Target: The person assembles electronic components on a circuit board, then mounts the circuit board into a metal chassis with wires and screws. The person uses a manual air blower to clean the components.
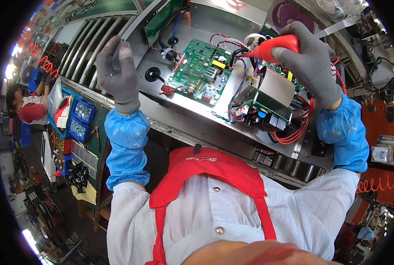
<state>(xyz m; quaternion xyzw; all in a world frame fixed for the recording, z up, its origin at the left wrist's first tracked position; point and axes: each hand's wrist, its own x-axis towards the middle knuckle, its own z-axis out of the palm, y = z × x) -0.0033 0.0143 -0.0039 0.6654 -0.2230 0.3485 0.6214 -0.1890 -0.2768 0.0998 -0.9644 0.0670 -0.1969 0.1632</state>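
My right hand (pixel 309 62), in a grey glove, grips a red squeeze bottle (pixel 278 47). The bottle lies tilted nearly level, its narrow nozzle pointing left at wires by the edge of a green circuit board (pixel 201 70). My left hand (pixel 119 75), also gloved, is raised beside the left wall of a metal chassis (pixel 183 104). Its thumb and fingers stand apart with stained tips; whether they touch the wall I cannot tell. Inside the chassis sit the board, a second board assembly with a large pale block (pixel 274 86), and red, blue and black wires.
A roller conveyor (pixel 88 53) runs beyond my left hand. Left of me, a green bench holds blue bins of small metal parts (pixel 80 119) and pliers (pixel 97 137). Red cables (pixel 305 119) loop at the chassis's right. Another person (pixel 29 106) works at far left.
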